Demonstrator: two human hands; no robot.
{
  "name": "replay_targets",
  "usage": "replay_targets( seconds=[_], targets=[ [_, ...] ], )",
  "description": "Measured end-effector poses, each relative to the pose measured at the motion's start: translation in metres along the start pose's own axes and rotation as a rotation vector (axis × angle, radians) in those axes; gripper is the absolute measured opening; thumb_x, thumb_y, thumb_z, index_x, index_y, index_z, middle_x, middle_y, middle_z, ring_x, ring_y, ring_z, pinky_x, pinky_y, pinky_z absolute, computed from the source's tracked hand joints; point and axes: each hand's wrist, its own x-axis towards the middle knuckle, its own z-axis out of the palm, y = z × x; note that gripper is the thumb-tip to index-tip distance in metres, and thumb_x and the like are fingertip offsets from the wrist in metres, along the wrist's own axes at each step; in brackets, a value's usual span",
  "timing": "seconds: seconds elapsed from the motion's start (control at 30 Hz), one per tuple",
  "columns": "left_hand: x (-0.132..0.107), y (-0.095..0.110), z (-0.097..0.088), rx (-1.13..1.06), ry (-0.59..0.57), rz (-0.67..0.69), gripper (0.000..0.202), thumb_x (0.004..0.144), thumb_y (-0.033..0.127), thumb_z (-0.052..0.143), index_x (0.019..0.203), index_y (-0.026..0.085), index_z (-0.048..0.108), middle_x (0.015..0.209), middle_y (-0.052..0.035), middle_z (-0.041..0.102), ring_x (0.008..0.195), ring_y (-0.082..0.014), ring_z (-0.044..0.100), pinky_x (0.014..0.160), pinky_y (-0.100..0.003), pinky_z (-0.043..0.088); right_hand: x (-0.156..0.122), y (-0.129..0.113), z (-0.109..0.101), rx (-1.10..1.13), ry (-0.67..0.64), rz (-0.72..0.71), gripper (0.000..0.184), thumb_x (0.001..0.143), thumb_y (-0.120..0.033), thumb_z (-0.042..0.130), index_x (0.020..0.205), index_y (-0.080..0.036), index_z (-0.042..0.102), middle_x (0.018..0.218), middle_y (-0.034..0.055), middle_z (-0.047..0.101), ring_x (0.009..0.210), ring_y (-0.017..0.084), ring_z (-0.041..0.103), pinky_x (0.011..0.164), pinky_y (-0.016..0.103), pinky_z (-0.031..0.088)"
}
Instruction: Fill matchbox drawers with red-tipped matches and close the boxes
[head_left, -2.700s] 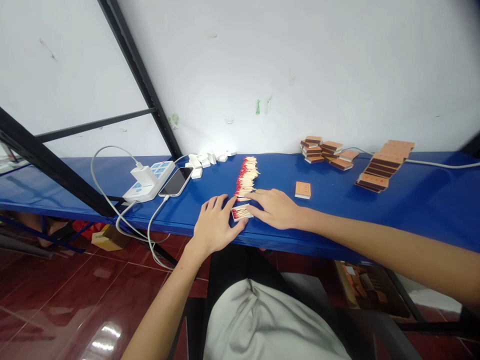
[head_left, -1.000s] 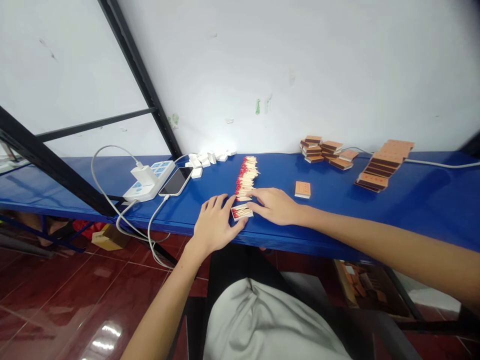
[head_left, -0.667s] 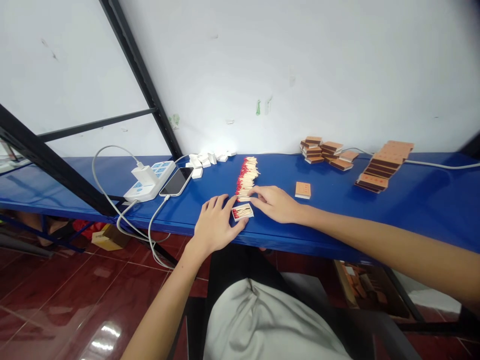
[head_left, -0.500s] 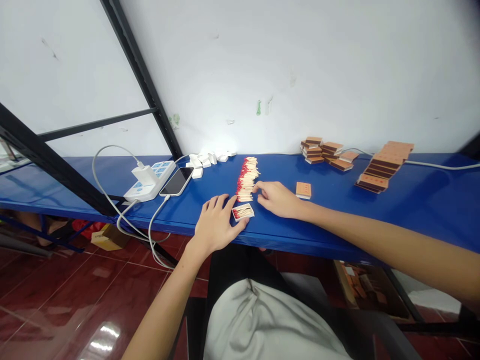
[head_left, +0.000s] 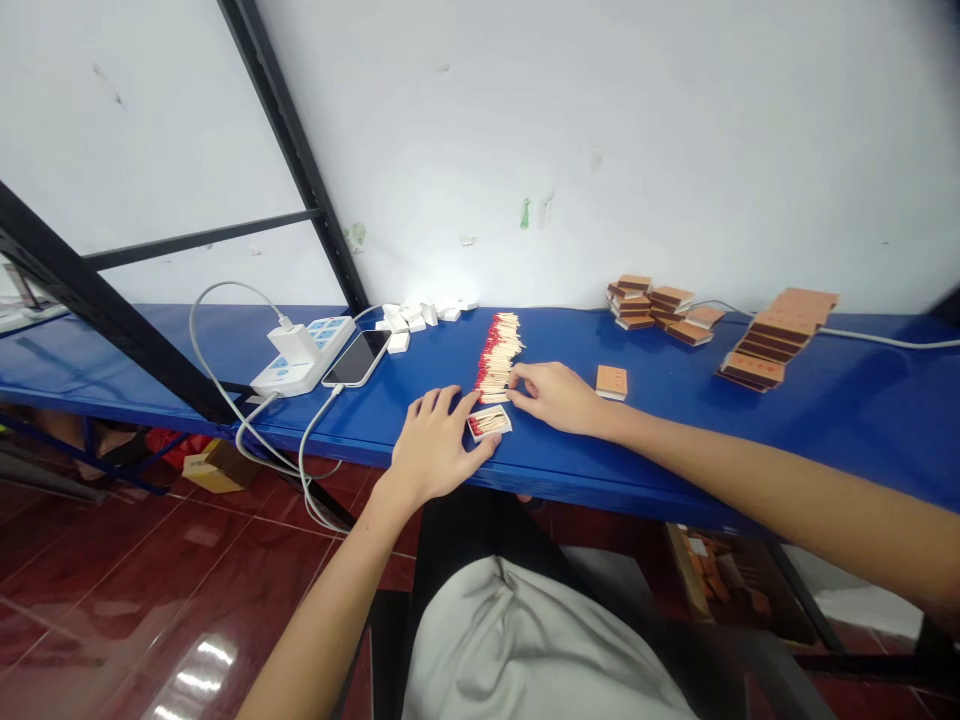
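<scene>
Several white pieces point(head_left: 411, 318) lie left of center on the tabletop point(head_left: 675, 388), above the left hand point(head_left: 435, 450), fingers spread around a match-holding tray point(head_left: 490, 423) at center, below a row of matches point(head_left: 498, 360) beside the right hand point(head_left: 559, 397), fingers bent, grip unclear.

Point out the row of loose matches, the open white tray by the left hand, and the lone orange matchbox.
Loose matches point(head_left: 500, 357): head view, middle of the row.
White tray point(head_left: 508, 421): head view, rim at its right end.
Lone matchbox point(head_left: 612, 379): head view, middle of its orange top.
</scene>
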Motion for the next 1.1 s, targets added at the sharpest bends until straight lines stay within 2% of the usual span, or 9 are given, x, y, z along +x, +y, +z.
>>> replay_targets(
  seconds=[0.23,0.47,0.67,1.1],
  targets=[
    [0.0003,0.0004,-0.0008,-0.014,0.005,0.004,0.059,0.096,0.060,0.045,0.141,0.022,0.051,0.142,-0.0124,0.053,0.131,-0.0320,0.046,0.108,-0.051,0.039,-0.0011,0.0020,0.0013,0.056,-0.026,-0.126,0.028,0.092,-0.019,0.050,0.108,-0.020,0.073,0.080,0.0013,0.070,0.068,0.014,0.059,0.066,0.025,0.038],
    [0.0000,-0.0001,-0.0006,-0.004,0.004,0.001,0.058,0.096,0.059,0.046,0.141,0.023,0.052,0.142,-0.0115,0.053,0.131,-0.0317,0.046,0.108,-0.050,0.039,-0.0018,0.0009,0.0007,0.023,-0.049,-0.122,0.034,0.093,-0.020,0.048,0.115,-0.022,0.074,0.100,0.0045,0.076,0.083,0.019,0.067,0.072,0.028,0.045],
    [-0.0006,-0.0012,0.0003,-0.007,0.011,0.003,0.058,0.095,0.059,0.047,0.140,0.023,0.052,0.142,-0.0112,0.053,0.132,-0.0319,0.045,0.108,-0.050,0.040,-0.0020,0.0005,0.0011,-0.017,-0.076,-0.142,0.038,0.094,-0.020,0.046,0.122,-0.023,0.072,0.117,0.0041,0.075,0.102,0.022,0.068,0.086,0.032,0.049],
    [-0.0007,-0.0015,0.0006,-0.021,0.022,0.006,0.056,0.095,0.058,0.049,0.139,0.023,0.054,0.141,-0.0117,0.054,0.131,-0.0321,0.047,0.108,-0.051,0.041,-0.0022,0.0038,0.0035,-0.017,-0.072,-0.224,0.041,0.094,-0.018,0.046,0.127,-0.026,0.069,0.121,0.0018,0.073,0.105,0.023,0.068,0.087,0.033,0.051]
  ],
)
